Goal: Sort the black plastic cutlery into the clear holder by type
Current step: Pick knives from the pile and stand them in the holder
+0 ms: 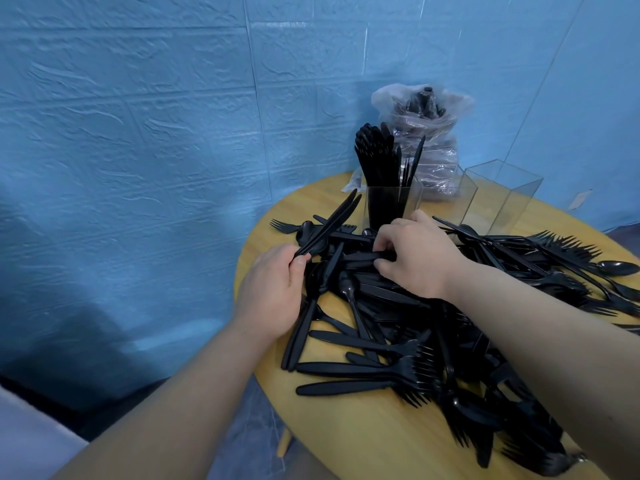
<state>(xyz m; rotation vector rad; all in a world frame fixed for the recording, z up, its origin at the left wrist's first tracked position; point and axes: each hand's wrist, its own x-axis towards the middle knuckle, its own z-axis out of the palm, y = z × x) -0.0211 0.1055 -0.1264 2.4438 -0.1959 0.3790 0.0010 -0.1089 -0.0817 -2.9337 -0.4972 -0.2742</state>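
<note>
Right hand (415, 252) covers its knife (360, 255)

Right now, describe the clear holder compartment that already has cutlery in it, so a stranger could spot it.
Start at the round wooden table, then look to its far edge near the blue wall, just beyond the right hand. A row of clear holder compartments stands there; the filled compartment is leftmost, packed dark with upright black cutlery, while its neighbours look empty.

I see a round wooden table (363, 441) — on it: black cutlery pile (433, 341), clear holder (498, 199), plastic bag (426, 133).
</note>
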